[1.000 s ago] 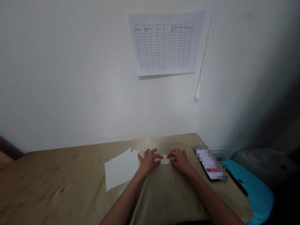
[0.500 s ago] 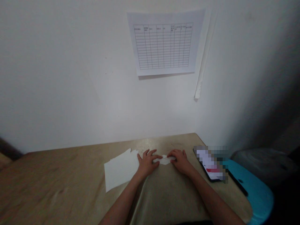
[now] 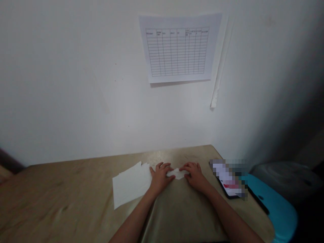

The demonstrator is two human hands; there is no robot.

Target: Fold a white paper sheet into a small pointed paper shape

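A small folded piece of white paper lies on the brown-covered table between my two hands. My left hand grips its left end, thumb at the near edge and fingers over the far side. At the right end, my right hand pinches the paper between thumb and index finger. The ends of the paper are hidden under my fingers. Beside my left hand lie loose white sheets with a ragged far edge.
A phone, partly blurred out, rests right of my right hand. Past the table's right edge stands a turquoise stool, with a dark stick-like object near it. A printed table sheet hangs on the white wall behind.
My fingers have shifted slightly on the folded paper, and its outline looks a little different. The view has tilted slightly; the other things stay in place.
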